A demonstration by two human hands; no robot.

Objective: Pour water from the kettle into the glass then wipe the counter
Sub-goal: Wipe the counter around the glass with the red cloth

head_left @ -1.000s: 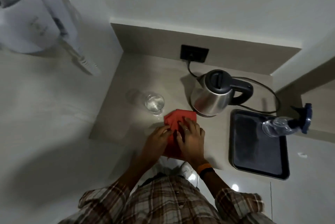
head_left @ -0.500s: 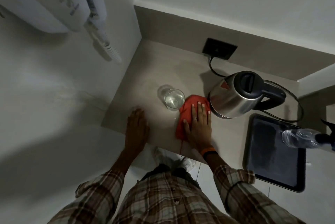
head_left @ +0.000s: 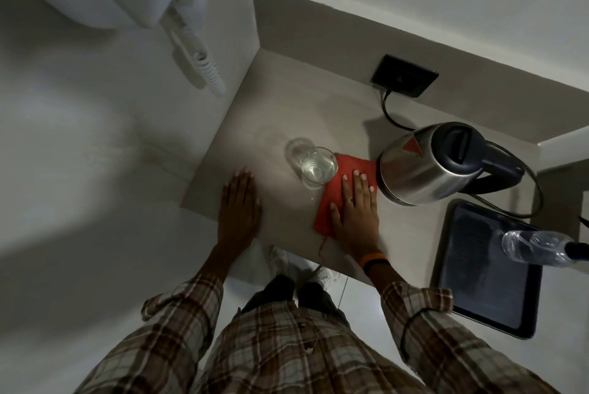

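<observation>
Head view: right hand lies flat, fingers spread, pressing a red cloth near the worktop's front edge, between the glass, apparently holding water, and the steel kettle. Left hand rests open, palm down, by the front-left corner

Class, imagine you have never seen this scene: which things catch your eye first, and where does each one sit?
The red cloth stands out mid-counter, pressed flat under the right hand. Just left of it stands a glass holding water; to its right, the steel kettle, plugged into the wall socket. The left hand lies flat on the counter near its front edge.
</observation>
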